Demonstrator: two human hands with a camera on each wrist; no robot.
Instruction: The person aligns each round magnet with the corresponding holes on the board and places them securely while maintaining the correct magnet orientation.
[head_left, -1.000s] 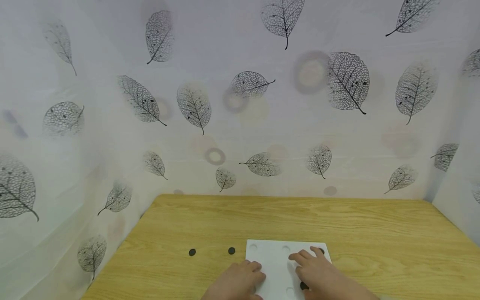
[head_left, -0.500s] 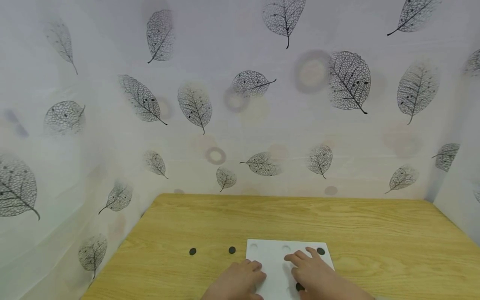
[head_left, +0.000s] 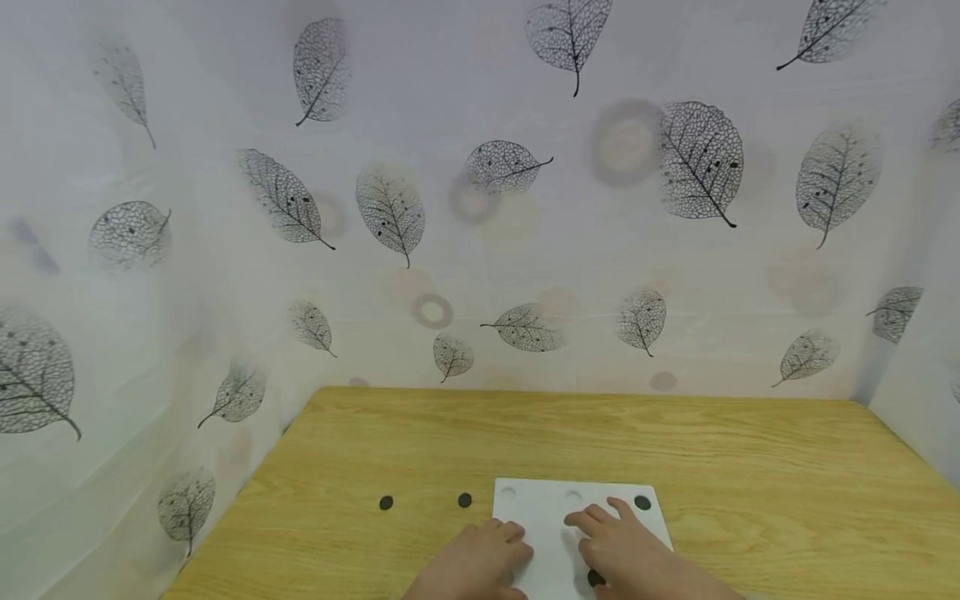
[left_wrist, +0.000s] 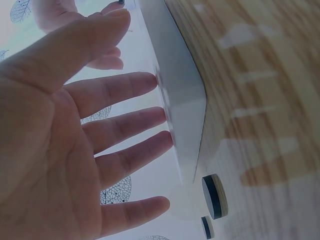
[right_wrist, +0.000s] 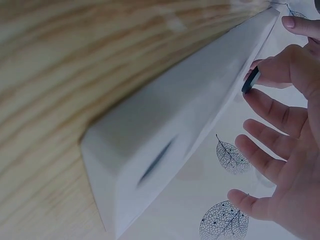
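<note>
A white board with shallow round recesses lies on the table. My right hand is over its right part, pinching a small black disc between thumb and index finger; the other fingers are spread. That disc shows beside the thumb in the head view. Another black disc sits in the board's far right recess. My left hand rests on the board's left side. In the left wrist view its fingers are nearly straight, with several tips touching the board.
Two black discs lie on the wooden table left of the board, one disc nearer it and the other disc farther left. A leaf-patterned white curtain stands behind the table and along its sides.
My right hand has moved left across the board with the pinched disc, uncovering the disc in the far right recess. My left hand has stayed in place.
</note>
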